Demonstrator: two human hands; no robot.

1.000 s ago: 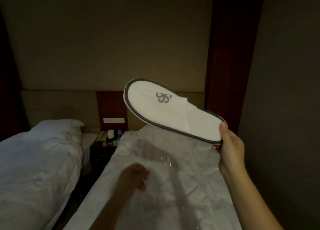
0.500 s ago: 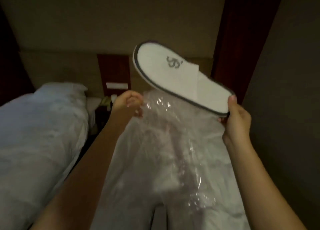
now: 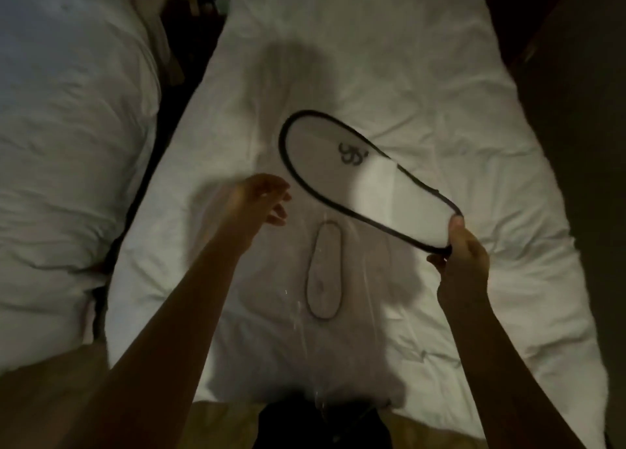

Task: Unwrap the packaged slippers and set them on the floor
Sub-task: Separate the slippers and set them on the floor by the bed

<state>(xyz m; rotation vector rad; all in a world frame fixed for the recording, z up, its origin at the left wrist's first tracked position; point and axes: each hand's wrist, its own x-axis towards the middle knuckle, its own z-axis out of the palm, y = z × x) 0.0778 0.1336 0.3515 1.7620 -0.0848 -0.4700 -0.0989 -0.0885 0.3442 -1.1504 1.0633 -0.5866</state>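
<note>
My right hand (image 3: 464,259) pinches one end of a white slipper (image 3: 372,191) with dark trim and a grey logo, holding it flat above the bed. My left hand (image 3: 257,201) hovers to the slipper's left, blurred, with its fingers apart. Just below it a clear plastic wrapper (image 3: 366,289) spreads over the white duvet and glints in places. A second slipper (image 3: 323,272) lies on the bed and shows dimly through that plastic. I cannot tell whether the plastic still touches my left hand.
The white bed (image 3: 440,76) fills the middle of the view. A second white bed (image 3: 67,109) lies to the left across a narrow dark gap (image 3: 176,109). A dark wall (image 3: 576,109) runs along the right. Tan floor (image 3: 220,425) shows at the bottom.
My view has tipped down from the headboard to the bed. The left hand, which was raised and gripping the plastic, has spread its fingers, and the wrapper has dropped onto the duvet. The right hand keeps the slipper.
</note>
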